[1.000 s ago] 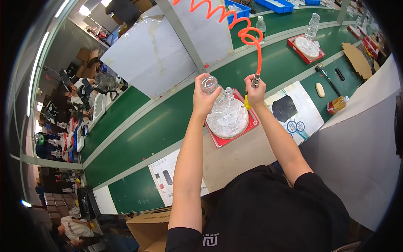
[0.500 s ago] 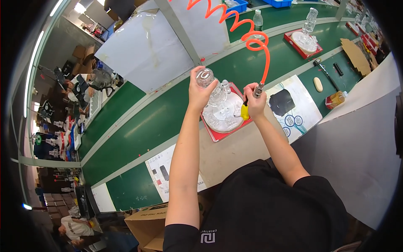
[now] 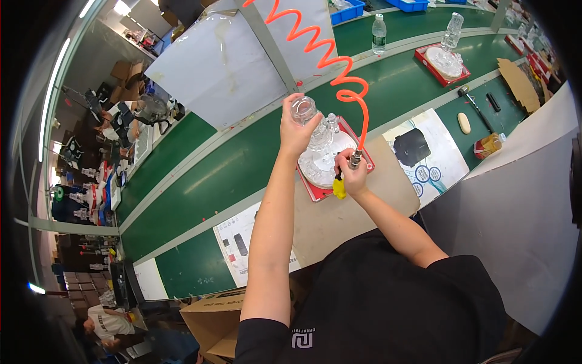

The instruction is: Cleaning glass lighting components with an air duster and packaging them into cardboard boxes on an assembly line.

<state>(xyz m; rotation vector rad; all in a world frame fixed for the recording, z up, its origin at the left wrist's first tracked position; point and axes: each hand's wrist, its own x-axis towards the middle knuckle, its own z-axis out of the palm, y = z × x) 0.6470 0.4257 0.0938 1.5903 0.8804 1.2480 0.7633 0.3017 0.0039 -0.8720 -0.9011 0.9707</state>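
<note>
My left hand (image 3: 293, 134) is closed around the upper part of a tall clear glass-like piece (image 3: 304, 111). That piece stands over a round white base (image 3: 312, 171) carrying other clear parts, on a red tray (image 3: 317, 193). In my right hand (image 3: 355, 175) is an air blow gun (image 3: 339, 188) with a yellow body, its metal fitting joined to an orange coiled hose (image 3: 365, 124). The blow gun is held over the near right side of the base. My fingers hide part of its handle, and I cannot make out its nozzle tip.
A beige mat (image 3: 327, 224) lies under the near side of the tray. Printed sheets (image 3: 445, 155) flank it. A similar clear assembly (image 3: 445, 60), a water bottle (image 3: 379, 35), a hammer (image 3: 476, 109), a cream oval piece (image 3: 464, 123) and an amber bottle (image 3: 488, 145) stand or lie farther right.
My right hand has moved left and nearer to me with the blow gun, drawing the hose along. My left hand keeps its grip on the clear piece, and the whole view has shifted slightly.
</note>
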